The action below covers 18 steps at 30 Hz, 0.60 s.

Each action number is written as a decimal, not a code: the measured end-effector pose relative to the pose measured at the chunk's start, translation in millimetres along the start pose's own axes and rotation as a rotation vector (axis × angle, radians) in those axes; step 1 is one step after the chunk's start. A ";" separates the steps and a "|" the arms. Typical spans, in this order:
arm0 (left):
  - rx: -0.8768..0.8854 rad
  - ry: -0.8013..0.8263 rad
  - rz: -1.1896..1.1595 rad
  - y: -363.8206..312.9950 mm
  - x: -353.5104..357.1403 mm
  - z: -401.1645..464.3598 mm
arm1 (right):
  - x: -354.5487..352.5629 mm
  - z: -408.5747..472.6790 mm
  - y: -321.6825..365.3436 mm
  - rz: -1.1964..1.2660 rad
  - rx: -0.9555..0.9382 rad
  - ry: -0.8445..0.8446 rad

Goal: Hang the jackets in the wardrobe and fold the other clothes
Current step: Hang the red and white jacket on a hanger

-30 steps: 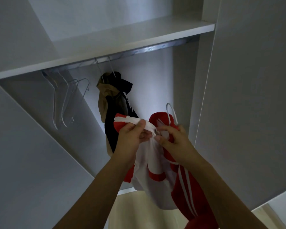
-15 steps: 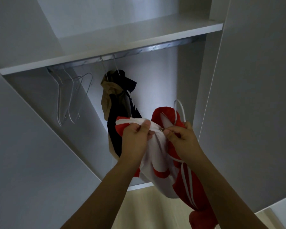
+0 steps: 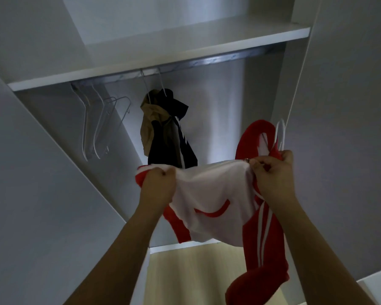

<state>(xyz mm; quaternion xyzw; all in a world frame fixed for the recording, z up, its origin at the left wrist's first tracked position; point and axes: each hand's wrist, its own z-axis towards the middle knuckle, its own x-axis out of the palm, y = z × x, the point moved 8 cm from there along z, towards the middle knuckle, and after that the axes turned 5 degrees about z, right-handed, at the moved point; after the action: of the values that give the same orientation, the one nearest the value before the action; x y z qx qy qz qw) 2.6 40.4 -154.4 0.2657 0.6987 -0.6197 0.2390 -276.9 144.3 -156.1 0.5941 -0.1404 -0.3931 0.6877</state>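
Fingers (image 3: pixel 163 172) of the left hand (image 3: pixel 157 186) are clenched on one edge of the red and white jacket (image 3: pixel 211 194); the right hand (image 3: pixel 273 175) pinches the opposite edge together with a white hanger (image 3: pixel 280 134). Jacket is stretched between both hands, one sleeve drooping below the right wrist. Beyond the fingers, the wardrobe rail (image 3: pixel 207 62) carries a dark jacket (image 3: pixel 169 137) and empty hangers (image 3: pixel 101 124).
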 end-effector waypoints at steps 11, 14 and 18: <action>0.530 0.410 0.163 -60.2 88.2 -35.2 | 37.1 -24.9 21.1 -0.134 -0.187 0.250; 0.504 0.386 -0.012 -56.0 87.9 -39.9 | 28.4 -18.4 21.0 -0.085 -0.168 0.256; 0.341 0.501 -0.304 -52.2 86.2 -39.4 | 20.1 -14.4 14.8 0.003 -0.090 0.274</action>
<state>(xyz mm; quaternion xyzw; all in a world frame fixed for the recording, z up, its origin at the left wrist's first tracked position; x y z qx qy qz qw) -96.6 81.2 -168.4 0.3384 0.6538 -0.6716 -0.0831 -248.9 140.1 -151.5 0.6104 -0.0282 -0.3132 0.7270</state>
